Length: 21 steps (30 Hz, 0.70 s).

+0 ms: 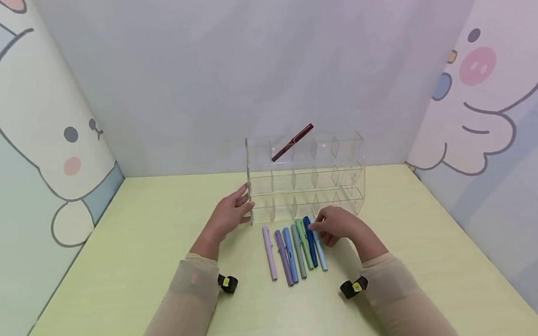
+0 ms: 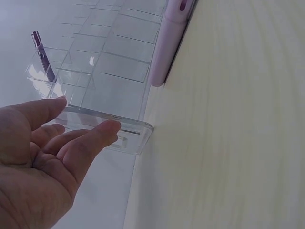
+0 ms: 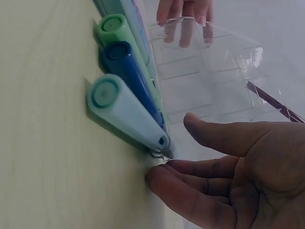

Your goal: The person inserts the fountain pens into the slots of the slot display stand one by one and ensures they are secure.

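My left hand (image 1: pixel 229 213) is at the left side of a clear acrylic pen rack (image 1: pixel 247 164), its fingertips touching the side panel (image 2: pixel 107 117). A dark red pen (image 1: pixel 292 143) lies slanted across the rack's top tier. My right hand (image 1: pixel 337 224) is at the right end of a row of capped pens, its fingers beside the light blue pen (image 3: pixel 126 112). In the right wrist view, the thumb stands apart from the other fingers, with no pen gripped between them. Next to the light blue pen lies a dark blue pen (image 1: pixel 311 244).
Further left in the row lie a green pen (image 1: pixel 304 244), a grey-green pen (image 1: pixel 298 252), a blue pen (image 1: pixel 290 256), a purple pen (image 1: pixel 283 259) and a lilac pen (image 1: pixel 269 252). They rest on a pale yellow table (image 1: pixel 117 285) in front of the rack. A grey wall covering (image 1: pixel 187 90) hangs behind.
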Available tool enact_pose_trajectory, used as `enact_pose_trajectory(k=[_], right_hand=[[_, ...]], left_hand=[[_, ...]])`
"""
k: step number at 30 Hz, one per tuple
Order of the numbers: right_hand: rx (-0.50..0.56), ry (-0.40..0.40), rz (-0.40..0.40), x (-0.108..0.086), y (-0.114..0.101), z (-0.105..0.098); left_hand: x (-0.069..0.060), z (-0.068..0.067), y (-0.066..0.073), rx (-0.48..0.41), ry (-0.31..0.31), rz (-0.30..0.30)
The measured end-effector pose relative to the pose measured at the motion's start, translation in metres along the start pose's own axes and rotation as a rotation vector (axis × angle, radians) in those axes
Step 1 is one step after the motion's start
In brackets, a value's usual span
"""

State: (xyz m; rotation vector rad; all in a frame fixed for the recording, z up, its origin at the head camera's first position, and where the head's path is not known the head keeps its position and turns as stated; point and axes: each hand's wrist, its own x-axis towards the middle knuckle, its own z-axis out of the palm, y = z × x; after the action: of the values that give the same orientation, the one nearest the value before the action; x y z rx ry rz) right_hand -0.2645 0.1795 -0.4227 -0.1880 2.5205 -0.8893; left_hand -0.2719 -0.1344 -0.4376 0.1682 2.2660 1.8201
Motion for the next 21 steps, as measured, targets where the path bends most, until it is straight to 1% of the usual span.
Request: enact_pose_trajectory(k=[2, 5, 9, 12, 14, 16, 18, 21], right_hand=[[-0.026, 0.013, 0.017, 0.001, -0.001, 0.004], [-0.068, 0.022, 0.023, 0.002, -0.002, 0.007], [-0.170, 0.032, 0.014, 0.001, -0.001, 0.006], [-0.224, 0.026, 0.013, -0.002, -0.001, 0.005], [-0.231, 0.011, 0.008, -0.004, -0.001, 0.002], [-0.214, -0.003, 0.001, -0.005, 0.000, -0.002], [-0.167, -0.020, -0.019, -0.006, 0.002, -0.009], [-0.032, -0.043, -0.067, -0.008, 0.005, -0.020]], left_hand=[[0.000, 0.000, 0.000, 0.000, 0.003, 0.000], [0.000, 0.001, 0.000, 0.001, 0.003, 0.001], [0.000, 0.001, 0.000, 0.005, 0.004, 0.006], [0.000, 0.001, 0.001, -0.001, 0.006, 0.000], [0.000, 0.001, 0.001, -0.005, 0.004, -0.005], [0.000, 0.001, 0.001, -0.010, 0.002, -0.009], [0.000, 0.001, 0.001, -0.015, -0.001, -0.008], [0.000, 0.000, 0.000, -0.018, -0.002, -0.002]])
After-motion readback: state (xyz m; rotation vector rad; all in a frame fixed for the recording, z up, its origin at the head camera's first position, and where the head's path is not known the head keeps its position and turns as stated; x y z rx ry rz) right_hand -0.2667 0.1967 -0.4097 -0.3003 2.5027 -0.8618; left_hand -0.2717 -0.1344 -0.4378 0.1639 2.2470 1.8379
